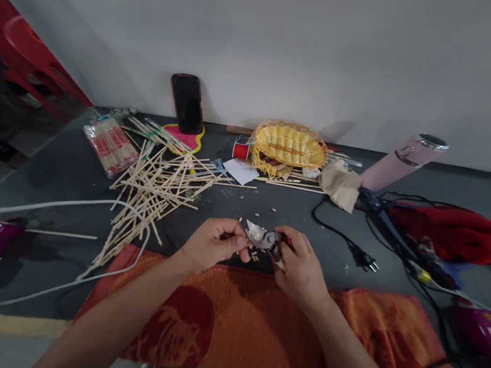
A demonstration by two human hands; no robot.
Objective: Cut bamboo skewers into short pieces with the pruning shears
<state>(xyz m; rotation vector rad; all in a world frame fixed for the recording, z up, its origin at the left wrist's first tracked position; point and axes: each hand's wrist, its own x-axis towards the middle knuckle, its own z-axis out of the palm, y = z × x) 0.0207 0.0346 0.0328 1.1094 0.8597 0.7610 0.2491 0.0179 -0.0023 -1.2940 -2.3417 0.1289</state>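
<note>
My right hand [301, 272] is wrapped round the handles of a pair of pruning shears [270, 238], whose metal jaws point left. Close by the blades, the fingertips of my left hand [217, 242] are pinched together; whatever sits between them is too small to make out. Several short pale wooden bits [254, 255] lie on the dark table just below and around the shears. To the left spreads a loose heap of thin wooden sticks [153, 185].
An orange towel [265, 328] covers the front edge. Behind are a yellow basket [292, 145], a red thread spool [240, 151], a propped phone [187, 104] and packaged sticks [110, 146]. At right stand a pink bottle [401, 161], a black plug [362, 258] and red cloth [455, 232]. A white cable [62, 204] crosses left.
</note>
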